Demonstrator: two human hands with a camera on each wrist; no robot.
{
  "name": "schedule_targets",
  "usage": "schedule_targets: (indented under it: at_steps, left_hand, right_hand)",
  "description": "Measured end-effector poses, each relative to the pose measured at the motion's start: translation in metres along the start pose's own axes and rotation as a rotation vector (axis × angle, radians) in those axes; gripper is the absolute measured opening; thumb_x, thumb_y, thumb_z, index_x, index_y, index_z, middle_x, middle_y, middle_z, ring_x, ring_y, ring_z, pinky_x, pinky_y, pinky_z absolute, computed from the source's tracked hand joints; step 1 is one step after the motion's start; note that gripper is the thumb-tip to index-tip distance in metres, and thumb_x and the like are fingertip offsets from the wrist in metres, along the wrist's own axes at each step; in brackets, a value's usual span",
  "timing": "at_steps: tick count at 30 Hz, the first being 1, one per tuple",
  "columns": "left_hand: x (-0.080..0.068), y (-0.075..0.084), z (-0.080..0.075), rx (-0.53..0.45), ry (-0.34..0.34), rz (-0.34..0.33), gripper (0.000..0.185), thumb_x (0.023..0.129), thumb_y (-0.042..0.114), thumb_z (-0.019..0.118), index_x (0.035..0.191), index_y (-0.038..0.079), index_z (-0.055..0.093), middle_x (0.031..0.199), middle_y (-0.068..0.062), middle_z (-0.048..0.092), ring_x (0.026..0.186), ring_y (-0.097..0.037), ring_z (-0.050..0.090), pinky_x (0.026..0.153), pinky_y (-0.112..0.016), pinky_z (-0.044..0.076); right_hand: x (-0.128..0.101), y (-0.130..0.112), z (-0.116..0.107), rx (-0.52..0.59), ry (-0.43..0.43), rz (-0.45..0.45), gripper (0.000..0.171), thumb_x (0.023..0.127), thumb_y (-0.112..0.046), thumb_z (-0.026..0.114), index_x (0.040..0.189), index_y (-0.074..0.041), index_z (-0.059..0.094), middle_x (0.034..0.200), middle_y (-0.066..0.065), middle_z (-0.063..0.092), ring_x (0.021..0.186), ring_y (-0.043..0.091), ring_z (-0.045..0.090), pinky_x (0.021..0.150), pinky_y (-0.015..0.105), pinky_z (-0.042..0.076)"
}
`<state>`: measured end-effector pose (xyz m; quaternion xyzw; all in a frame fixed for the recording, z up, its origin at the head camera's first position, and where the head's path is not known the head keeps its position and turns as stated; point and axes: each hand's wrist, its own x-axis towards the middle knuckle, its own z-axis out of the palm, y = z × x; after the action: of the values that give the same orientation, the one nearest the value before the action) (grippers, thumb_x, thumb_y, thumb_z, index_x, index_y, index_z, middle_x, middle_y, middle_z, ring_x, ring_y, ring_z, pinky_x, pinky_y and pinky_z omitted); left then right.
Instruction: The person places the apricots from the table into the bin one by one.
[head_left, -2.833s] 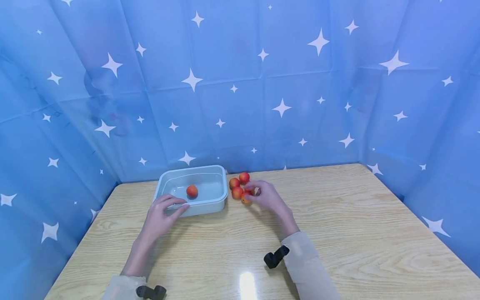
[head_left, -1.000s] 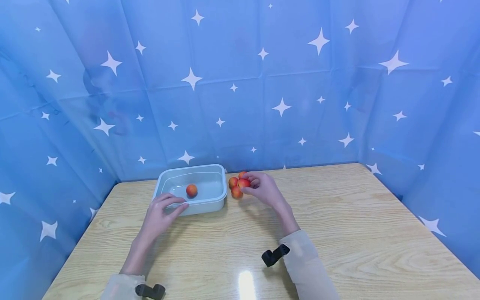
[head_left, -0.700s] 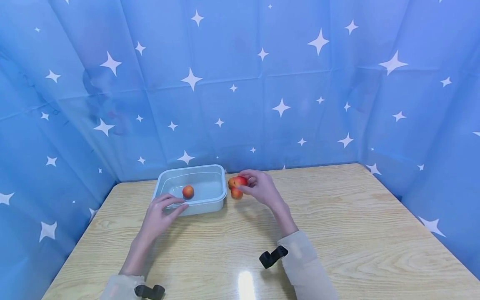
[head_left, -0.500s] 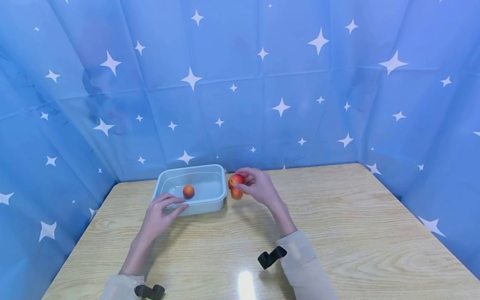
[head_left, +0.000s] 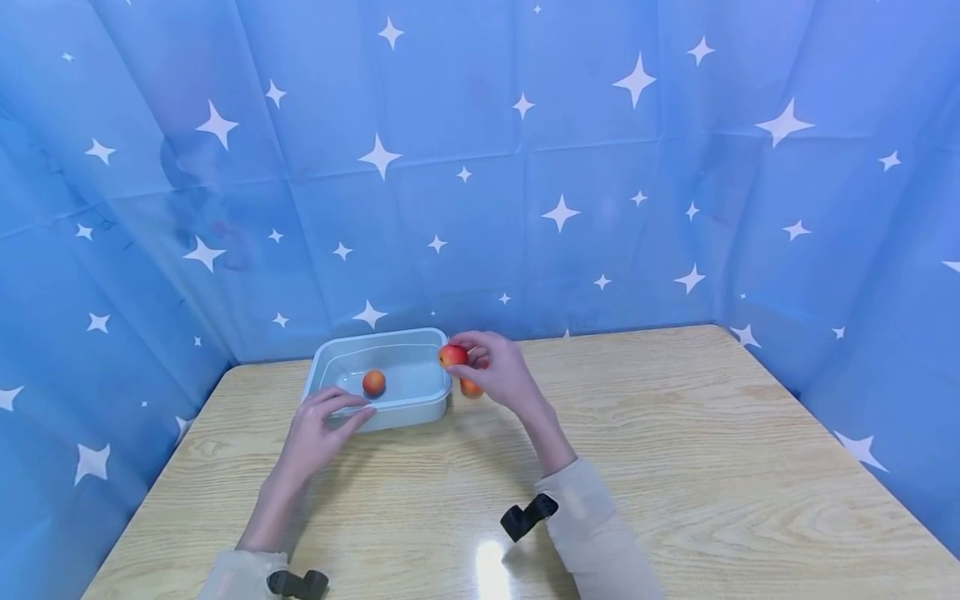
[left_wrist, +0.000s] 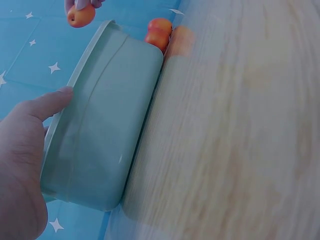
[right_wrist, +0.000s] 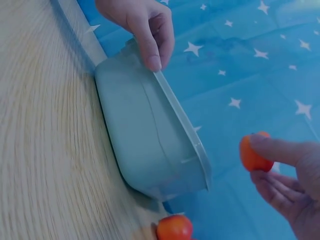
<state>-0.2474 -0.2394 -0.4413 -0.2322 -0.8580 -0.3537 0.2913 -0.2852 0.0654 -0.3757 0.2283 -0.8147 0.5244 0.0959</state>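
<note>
With its thumb against the outer wall, my left hand (head_left: 313, 432) pinches the near rim of a pale blue-green plastic container (head_left: 411, 415). Inside lies one small red-orange fruit (head_left: 373, 383). My right hand (head_left: 501, 371) pinches another small fruit (head_left: 452, 356), red with a yellowish patch, above the container's right rim. The right wrist view shows this held fruit (right_wrist: 254, 155) between thumb and fingertips, apart from the container (right_wrist: 140, 120). Beside the container's right end, loose fruits (head_left: 471, 389) sit on the table, partly hidden by my right hand; the left wrist view shows a few of these fruits (left_wrist: 157, 37).
The light wood-grain table (head_left: 675, 467) extends to the right and in front of the container. A blue curtain (head_left: 480, 208) with white stars hangs close behind the table's back edge and along both sides.
My right hand took a fruit from the loose group, lifted it and moved left to the container's rim. The fruit inside shifted slightly left. My left hand stayed on the rim.
</note>
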Motion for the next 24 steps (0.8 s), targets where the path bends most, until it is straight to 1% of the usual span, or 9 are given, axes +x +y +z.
schedule_targets:
  at_steps: [3,7,12,16,24]
  left_hand:
    - [0.000,0.000,-0.001,-0.001,-0.004,-0.005,0.017,0.079,0.013,0.087,0.095,0.010,0.080,0.088,0.006,0.070,0.089,-0.017,0.063,0.083,-0.024,0.045]
    - [0.000,0.001,-0.001,0.006,-0.012,-0.012,0.017,0.081,0.014,0.086,0.096,0.010,0.080,0.089,0.006,0.070,0.090,-0.017,0.063,0.082,-0.024,0.045]
    - [-0.001,0.001,-0.002,0.009,-0.015,-0.011,0.017,0.081,0.014,0.086,0.096,0.010,0.080,0.089,0.006,0.070,0.090,-0.016,0.063,0.082,-0.025,0.046]
    - [-0.001,0.001,-0.002,0.015,-0.017,-0.014,0.016,0.081,0.014,0.086,0.096,0.010,0.080,0.089,0.006,0.070,0.090,-0.016,0.063,0.082,-0.027,0.046]
    - [-0.001,0.001,-0.001,0.024,-0.020,-0.031,0.017,0.082,0.016,0.086,0.097,0.012,0.080,0.090,0.004,0.070,0.091,-0.016,0.063,0.083,-0.029,0.046]
  right_hand:
    - [0.001,-0.002,0.003,-0.001,0.008,-0.022,0.036,0.085,-0.011,0.083,0.119,-0.009,0.072,0.113,0.006,0.068,0.089,0.020,0.067,0.077,0.032,0.057]
    - [0.001,-0.003,0.010,-0.004,0.014,-0.072,0.037,0.085,-0.011,0.083,0.120,-0.008,0.072,0.112,0.007,0.068,0.087,0.019,0.067,0.078,0.030,0.057]
    - [0.001,-0.003,0.020,-0.016,-0.013,-0.130,0.037,0.085,-0.013,0.083,0.120,-0.006,0.071,0.111,0.008,0.069,0.085,0.018,0.068,0.076,0.028,0.057]
    - [0.000,-0.004,0.027,-0.051,-0.037,-0.134,0.038,0.086,-0.013,0.083,0.121,-0.007,0.071,0.113,0.007,0.070,0.086,0.016,0.068,0.077,0.025,0.056]
    - [-0.002,-0.009,0.035,-0.114,-0.064,-0.140,0.035,0.087,-0.013,0.081,0.121,-0.011,0.072,0.108,0.004,0.069,0.086,0.016,0.065,0.078,0.023,0.055]
